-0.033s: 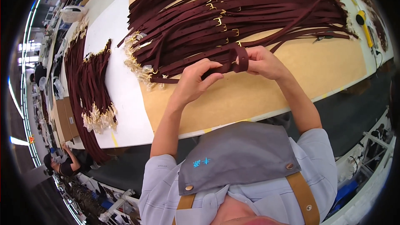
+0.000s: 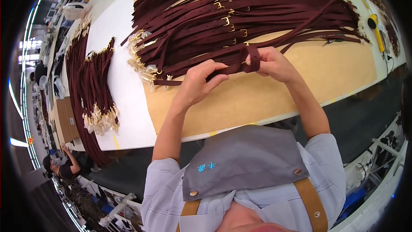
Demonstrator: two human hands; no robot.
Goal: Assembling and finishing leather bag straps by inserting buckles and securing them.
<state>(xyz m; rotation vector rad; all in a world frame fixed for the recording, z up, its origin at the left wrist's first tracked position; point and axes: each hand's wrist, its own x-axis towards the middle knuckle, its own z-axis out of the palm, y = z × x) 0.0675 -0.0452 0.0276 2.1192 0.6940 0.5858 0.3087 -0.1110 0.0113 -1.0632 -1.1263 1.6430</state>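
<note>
Between my two hands is a dark burgundy strap [image 2: 234, 68] that looks like leather, with a loop bent up at its right part. My left hand [image 2: 201, 80] is closed round the strap, thumb towards me. My right hand [image 2: 273, 65] pinches it beside the loop; its fingertips are partly hidden. A bit of gold metal, seemingly a buckle, shows at the loop. Just beyond my hands lies a broad pile of similar straps [image 2: 296, 15], several with gold buckles [image 2: 226, 20] in a row. At their left ends are gold clasps [image 2: 148, 72] in clear wrapping.
Brown paper [image 2: 334, 73] covers the table under the pile. To the left, on white sheeting, hangs a second bundle of straps [image 2: 98, 77] with wrapped clasps. A yellow-handled tool [image 2: 377, 34] lies at the right, a cardboard box [image 2: 68, 120] at the left edge. Another person [image 2: 64, 163] is beyond.
The strap's loop has turned and shifted slightly to the right at my right hand. Both hands keep their hold and have barely moved.
</note>
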